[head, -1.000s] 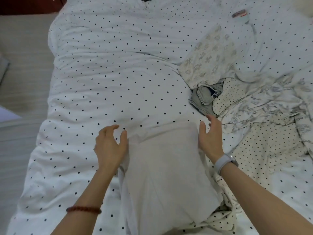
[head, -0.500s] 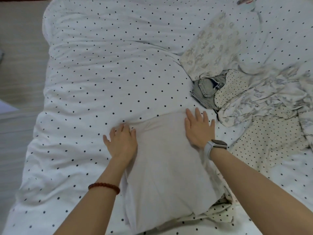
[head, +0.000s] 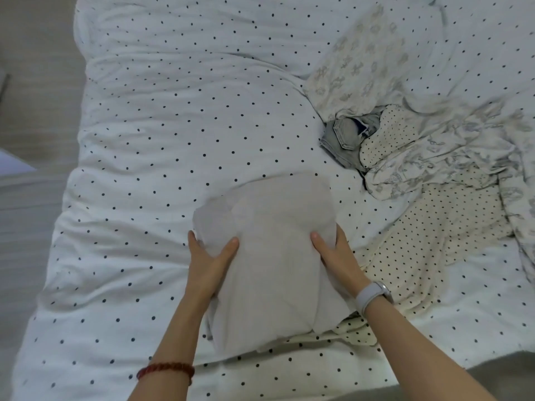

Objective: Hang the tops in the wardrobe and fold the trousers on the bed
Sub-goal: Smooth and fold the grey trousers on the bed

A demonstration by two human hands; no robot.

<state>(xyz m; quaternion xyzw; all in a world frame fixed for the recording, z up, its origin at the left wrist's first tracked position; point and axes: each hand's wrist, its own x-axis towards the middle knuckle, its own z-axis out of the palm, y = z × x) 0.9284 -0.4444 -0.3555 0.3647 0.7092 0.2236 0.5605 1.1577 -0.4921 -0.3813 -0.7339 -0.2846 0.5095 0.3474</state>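
Step in hand: folding the pale grey trousers [head: 275, 256] on the bed [head: 173, 125]; by my reading the garment is already doubled into a compact panel and is being gathered for another fold or for setting down.
Left hand: the left hand [head: 210, 263] grips the panel's left edge, thumb on top, the other fingers tucked beneath the cloth.
Right hand: the right hand [head: 334, 253] grips the right edge the same way, thumb on top, the other fingers hidden under the fabric.
Trousers: between the two hands, the far end reaching beyond the fingertips, the near end draping toward the wrists and lying over a dotted cream cloth [head: 359, 332].
How to do it well: keep both hands level so the far edge comes over square; a loose flap bulges just beyond the left thumb and probably needs tucking flat first.
Grip: take all layers together, since soft fabric like this tends to slide apart and skew.
Landing spot: the dotted duvet beyond and left of the left hand looks smooth enough for pressing the fold.
Beware: the heap of unsorted clothes [head: 434, 157], with the denim piece [head: 346, 137] at its edge, lies beyond and right of the right hand; keep the folded panel apart from it.
Remaining: that heap appears untouched, so much sorting is left.
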